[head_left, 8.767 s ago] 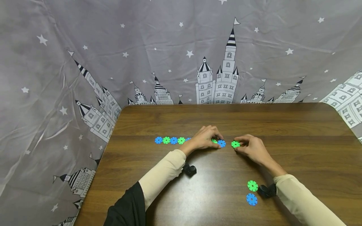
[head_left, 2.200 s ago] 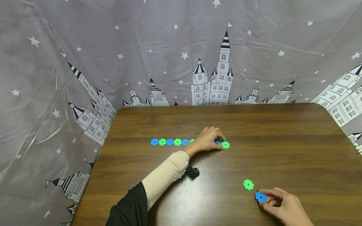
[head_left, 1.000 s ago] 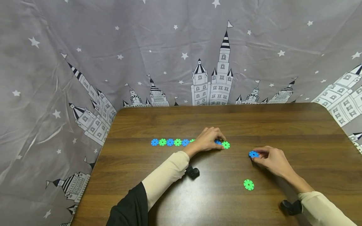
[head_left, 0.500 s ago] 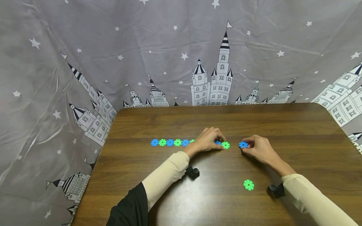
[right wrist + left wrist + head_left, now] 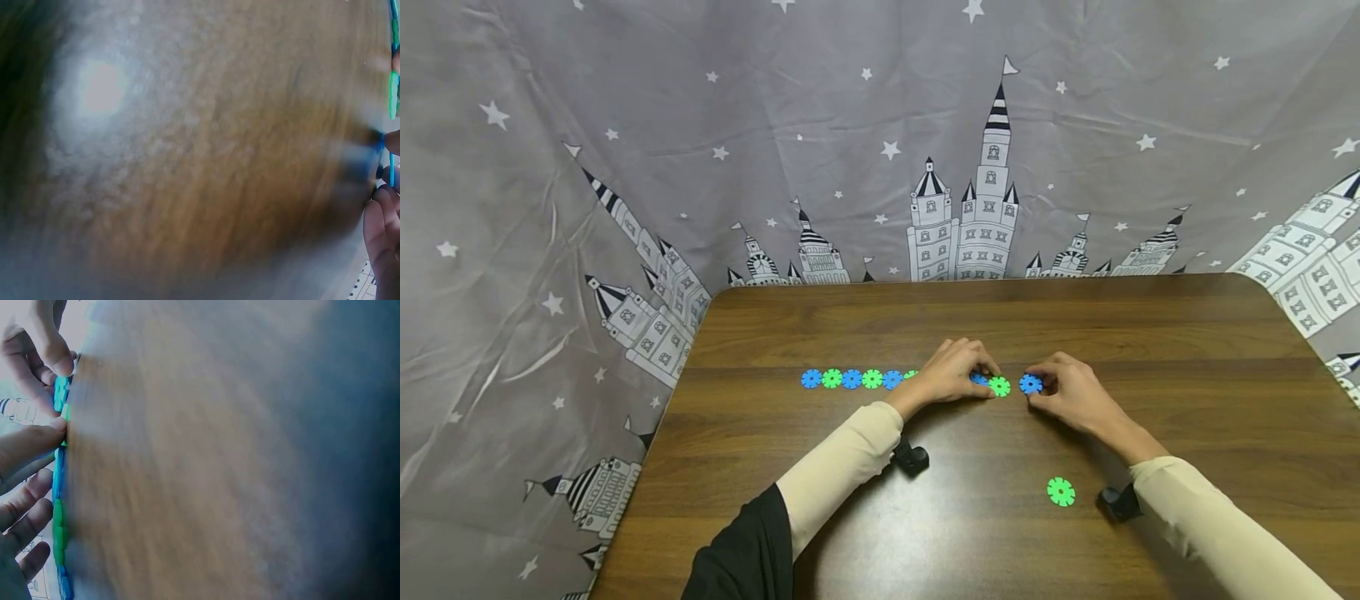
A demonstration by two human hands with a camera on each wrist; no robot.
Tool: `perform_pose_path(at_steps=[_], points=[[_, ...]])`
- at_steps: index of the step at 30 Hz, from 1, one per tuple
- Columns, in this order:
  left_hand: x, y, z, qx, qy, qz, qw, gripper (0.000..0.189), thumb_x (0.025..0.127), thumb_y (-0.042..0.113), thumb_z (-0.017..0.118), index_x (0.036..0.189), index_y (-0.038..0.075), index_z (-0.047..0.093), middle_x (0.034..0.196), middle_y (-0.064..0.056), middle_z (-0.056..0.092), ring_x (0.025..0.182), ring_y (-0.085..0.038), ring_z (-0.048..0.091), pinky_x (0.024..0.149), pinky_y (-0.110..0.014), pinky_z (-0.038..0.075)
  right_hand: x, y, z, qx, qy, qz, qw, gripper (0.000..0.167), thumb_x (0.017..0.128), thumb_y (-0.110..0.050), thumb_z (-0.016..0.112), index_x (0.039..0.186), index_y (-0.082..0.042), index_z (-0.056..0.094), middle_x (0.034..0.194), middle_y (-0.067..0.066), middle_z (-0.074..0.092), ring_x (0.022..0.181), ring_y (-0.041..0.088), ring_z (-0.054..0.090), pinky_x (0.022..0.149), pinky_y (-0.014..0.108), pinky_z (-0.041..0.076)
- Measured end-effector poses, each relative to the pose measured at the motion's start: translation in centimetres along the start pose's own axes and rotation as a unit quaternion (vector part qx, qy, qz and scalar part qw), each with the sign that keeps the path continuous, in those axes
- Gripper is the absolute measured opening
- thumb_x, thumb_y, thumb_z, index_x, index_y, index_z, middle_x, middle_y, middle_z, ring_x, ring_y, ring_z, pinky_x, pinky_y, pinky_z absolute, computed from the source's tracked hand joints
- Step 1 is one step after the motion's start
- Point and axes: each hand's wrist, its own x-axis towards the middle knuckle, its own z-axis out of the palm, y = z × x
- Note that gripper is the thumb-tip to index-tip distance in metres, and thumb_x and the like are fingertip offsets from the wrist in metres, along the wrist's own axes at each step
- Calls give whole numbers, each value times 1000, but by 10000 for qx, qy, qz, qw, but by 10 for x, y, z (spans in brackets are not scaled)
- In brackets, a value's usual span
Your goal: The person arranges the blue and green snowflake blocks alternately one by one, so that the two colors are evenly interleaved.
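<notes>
A row of flat notched discs, alternating blue and green, lies across the table, starting with a blue disc at the left. My left hand reaches over the row, hiding part of it, and its thumb and fingers pinch the green disc at the right end. Between thumb and fingers, my right hand pinches another blue notched disc. A small gap separates that disc from the row's green end in the head view. In the left wrist view, the held blue disc lines up with the row.
One loose green disc lies on the wooden table, nearer the front and left of the right wrist's black camera. A grey curtain printed with castles and stars hangs behind the table.
My right hand picked up the blue disc from near the front, then carried it up and left toward the row's end. The row gained a green disc since the oldest frame.
</notes>
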Motion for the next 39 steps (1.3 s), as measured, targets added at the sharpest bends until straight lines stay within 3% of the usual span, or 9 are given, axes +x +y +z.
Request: perform_pose_path(at_steps=[15, 28, 33, 39], points=[[-1, -1, 1, 15, 60, 54, 10000, 37, 82, 39, 78, 114, 22, 73, 104, 9, 61, 99, -9, 50, 93, -28, 33, 4, -12, 5, -102, -103, -229, 9996, 36, 76, -5, 77, 110, 5, 70, 93, 9, 61, 80, 20, 59, 68, 36, 49], [-2, -1, 3, -87, 59, 15, 9999, 37, 81, 40, 79, 114, 22, 73, 103, 9, 60, 98, -8, 49, 93, -28, 33, -1, -17, 5, -18, -19, -149, 9999, 39, 77, -6, 78, 113, 4, 69, 97, 10, 62, 82, 21, 58, 70, 37, 48], [-2, -2, 4, -99, 105, -1, 9999, 42, 80, 41, 80, 116, 22, 71, 101, 10, 59, 97, -8, 49, 95, -27, 33, -14, -28, -2, 45, 145, -156, 9998, 37, 78, -6, 77, 114, 1, 69, 100, 10, 63, 84, 21, 57, 69, 37, 46], [-2, -2, 2, -63, 141, 72, 9999, 54, 78, 43, 81, 124, 20, 66, 97, 11, 59, 96, -8, 49, 92, -27, 33, -51, -38, -9, 130, 235, -161, 9995, 35, 78, -5, 79, 112, -3, 71, 95, 2, 62, 80, 14, 56, 63, 27, 44]])
